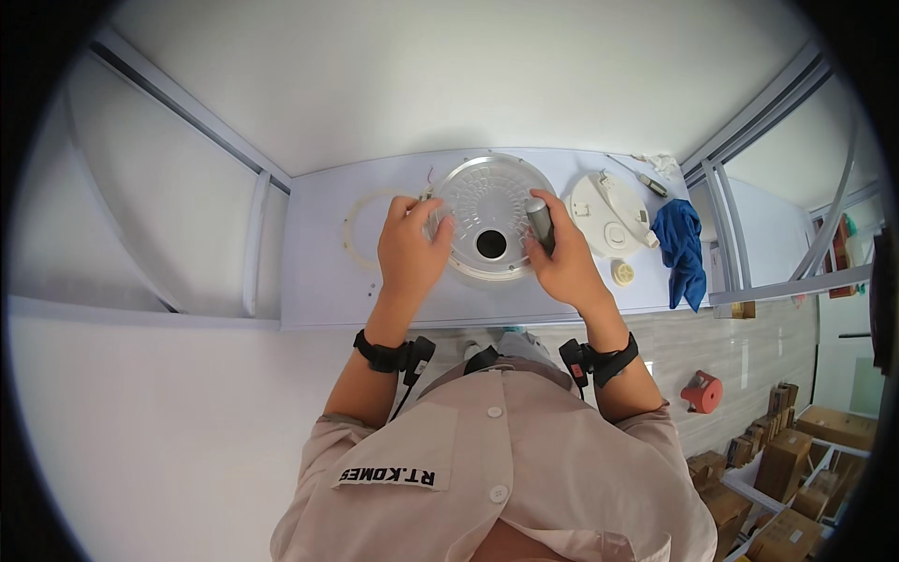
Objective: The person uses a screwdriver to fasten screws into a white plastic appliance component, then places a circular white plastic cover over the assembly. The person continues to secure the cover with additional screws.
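A round, faceted, shiny bowl [487, 187] with a silver rim and a dark round hole rests on the pale table in front of me. My left hand [412, 248] is at its left edge, fingers curled and thumb over the rim. In my right hand [567, 253], at the right edge of the bowl, is a grey cylindrical handle [540, 220], held between thumb and fingers. Whatever lies at the handle's lower end is hidden by the hand. A small metallic bit with a purple wire [430, 176] shows just beyond my left fingertips.
To the right lie a white round base [613, 225], a small cream round part [622, 273], a screwdriver [653, 186] and a blue cloth [681, 248]. A thin pale ring [350, 234] and small dark bits [372, 290] lie left. Metal frame posts flank the table [318, 300].
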`<act>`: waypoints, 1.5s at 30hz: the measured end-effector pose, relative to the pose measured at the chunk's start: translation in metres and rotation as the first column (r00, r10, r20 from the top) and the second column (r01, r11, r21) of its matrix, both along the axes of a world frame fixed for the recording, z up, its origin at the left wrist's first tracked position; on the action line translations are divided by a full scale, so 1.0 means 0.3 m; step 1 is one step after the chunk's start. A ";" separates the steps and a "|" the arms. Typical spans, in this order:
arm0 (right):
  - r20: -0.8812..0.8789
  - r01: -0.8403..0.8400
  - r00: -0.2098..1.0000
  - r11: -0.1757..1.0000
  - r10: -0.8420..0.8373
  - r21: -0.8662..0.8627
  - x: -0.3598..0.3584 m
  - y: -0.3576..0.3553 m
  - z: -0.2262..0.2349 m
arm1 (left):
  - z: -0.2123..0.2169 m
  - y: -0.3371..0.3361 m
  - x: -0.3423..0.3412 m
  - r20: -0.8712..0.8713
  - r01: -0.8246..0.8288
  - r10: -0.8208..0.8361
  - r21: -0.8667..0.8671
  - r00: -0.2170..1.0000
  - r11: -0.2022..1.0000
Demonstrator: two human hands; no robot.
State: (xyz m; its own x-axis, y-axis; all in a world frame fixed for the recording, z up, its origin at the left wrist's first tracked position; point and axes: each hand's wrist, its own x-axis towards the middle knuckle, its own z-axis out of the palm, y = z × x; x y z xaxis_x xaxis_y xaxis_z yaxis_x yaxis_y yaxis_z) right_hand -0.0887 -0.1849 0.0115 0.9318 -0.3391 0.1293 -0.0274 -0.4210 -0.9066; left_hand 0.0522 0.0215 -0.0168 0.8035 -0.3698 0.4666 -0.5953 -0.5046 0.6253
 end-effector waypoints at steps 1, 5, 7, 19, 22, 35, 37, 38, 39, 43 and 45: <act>0.002 0.003 1.000 1.000 -0.003 0.001 -0.001 -0.001 -0.004 | -0.007 -0.001 0.009 -0.002 -0.007 0.007 0.029 1.000 1.000; 0.025 0.012 1.000 1.000 -0.012 0.000 -0.001 -0.003 -0.015 | -0.004 -0.022 0.021 -0.049 0.004 0.000 0.077 0.999 0.997; 0.039 0.012 0.999 1.000 -0.013 0.003 -0.002 -0.007 -0.020 | -0.005 -0.031 0.025 -0.086 0.013 -0.004 0.103 0.996 0.995; 0.115 0.012 0.993 1.000 -0.015 0.019 -0.007 -0.024 -0.039 | -0.057 0.013 -0.023 -0.139 0.232 -0.268 -0.230 0.953 0.945; 0.083 0.016 0.996 0.999 -0.019 0.028 0.002 -0.037 -0.039 | -0.091 0.037 -0.038 -0.128 0.279 -0.319 -0.256 0.939 0.925; 0.117 0.068 0.992 0.985 -0.049 -0.159 0.036 -0.065 0.005 | -0.088 0.035 -0.176 -0.370 0.182 -0.333 -0.388 0.867 0.903; 0.071 0.007 0.997 0.981 0.007 -0.194 -0.002 -0.016 0.050 | -0.064 0.028 -0.182 -0.382 0.165 -0.310 -0.366 0.871 0.916; 0.054 -0.028 0.998 0.977 0.041 -0.213 -0.019 0.015 0.067 | -0.045 0.028 -0.182 -0.431 0.150 -0.317 -0.378 0.845 0.914; 0.036 -0.064 0.997 0.971 0.074 -0.232 -0.028 0.039 0.077 | -0.028 0.029 -0.180 -0.478 0.133 -0.324 -0.390 0.816 0.911; -0.082 -0.180 0.984 0.925 0.161 -0.336 -0.031 0.085 0.089 | -0.029 0.039 -0.166 -0.508 0.141 -0.323 -0.364 0.798 0.921; -0.074 -0.164 0.986 0.915 0.147 -0.369 -0.026 0.089 0.061 | -0.030 0.042 -0.153 -0.412 0.200 -0.323 -0.313 0.852 0.928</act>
State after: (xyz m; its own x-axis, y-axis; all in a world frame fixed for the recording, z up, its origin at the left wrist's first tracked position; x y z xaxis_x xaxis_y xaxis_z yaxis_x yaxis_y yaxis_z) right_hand -0.0964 -0.1583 0.0297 0.9764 -0.1248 0.1761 0.0298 -0.7300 -0.6828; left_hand 0.0063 0.0340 -0.0259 0.8364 -0.5165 0.1836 -0.3055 -0.1610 0.9385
